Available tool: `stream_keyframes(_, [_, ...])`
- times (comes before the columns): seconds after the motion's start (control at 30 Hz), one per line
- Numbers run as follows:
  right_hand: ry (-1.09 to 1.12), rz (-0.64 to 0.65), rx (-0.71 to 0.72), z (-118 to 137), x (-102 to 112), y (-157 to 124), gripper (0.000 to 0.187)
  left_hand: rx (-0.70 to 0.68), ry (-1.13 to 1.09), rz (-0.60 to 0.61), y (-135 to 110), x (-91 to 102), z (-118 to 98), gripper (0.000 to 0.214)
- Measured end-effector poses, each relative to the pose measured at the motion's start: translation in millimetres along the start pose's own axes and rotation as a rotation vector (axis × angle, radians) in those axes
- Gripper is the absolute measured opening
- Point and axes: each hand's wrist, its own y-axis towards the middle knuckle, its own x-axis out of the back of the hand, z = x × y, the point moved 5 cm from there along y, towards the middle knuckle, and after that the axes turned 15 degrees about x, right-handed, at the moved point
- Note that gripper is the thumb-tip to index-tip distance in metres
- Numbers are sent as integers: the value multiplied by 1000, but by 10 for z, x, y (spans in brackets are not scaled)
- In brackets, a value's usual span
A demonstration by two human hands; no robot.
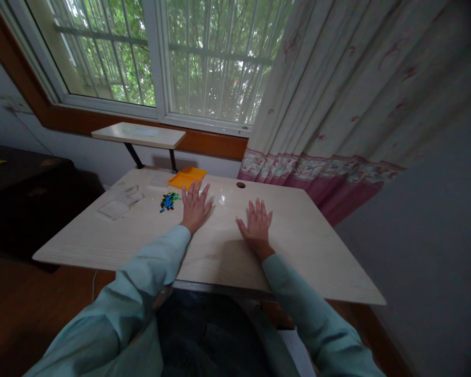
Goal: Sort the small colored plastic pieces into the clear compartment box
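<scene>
My left hand (195, 206) lies flat on the pale wooden table (306, 251), palm down with fingers spread, holding nothing. My right hand (256, 224) rests the same way a little to its right, fingers apart and empty. A small heap of coloured pieces (168, 200), blue, green and red, sits just left of my left hand. An orange tray (187, 177) lies beyond my left hand near the table's far edge. Both arms wear light blue sleeves.
Clear plastic bags or sheets (120, 203) lie at the table's left. A round cable hole (240, 185) is in the tabletop. A small raised shelf (139, 134) stands at the back under the window. A patterned curtain (337, 104) hangs right; a dark cabinet (27, 193) stands left.
</scene>
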Motion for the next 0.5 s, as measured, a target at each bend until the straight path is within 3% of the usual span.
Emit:
stream_keyframes(0.17, [30,-309,115,-9,37,69,62,-39,149,-46,566,-190,375,47])
stream_keyframes(0.27, [56,-502,131,-120,23,73,65,-146,295,11,837,-351,611,36])
stream_keyframes(0.37, [55,-572,86,-276,21,70,66,-251,377,100,971,-441,747,29])
stream_keyframes(0.5, [68,-603,0,-474,39,59,67,-337,418,163,1032,-453,723,26])
